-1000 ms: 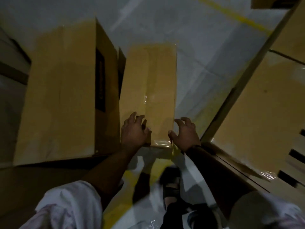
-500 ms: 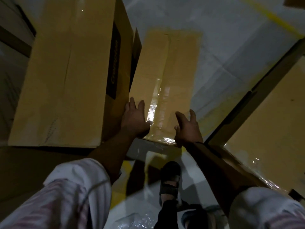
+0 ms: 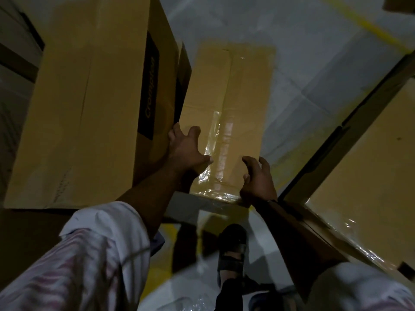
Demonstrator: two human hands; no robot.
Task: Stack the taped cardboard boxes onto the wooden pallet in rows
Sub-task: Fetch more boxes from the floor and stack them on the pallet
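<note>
Clasping the box (image 3: 226, 104) at its near corners, left hand (image 3: 186, 151) and right hand (image 3: 258, 178) curl over its stiff side edges; tape (image 3: 220, 153) between them looks slippery.

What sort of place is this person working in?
Most likely a warehouse or packing floor: a tall cardboard box stands beside a narrow taped box, and the bare grey floor carries a yellow painted line.
</note>
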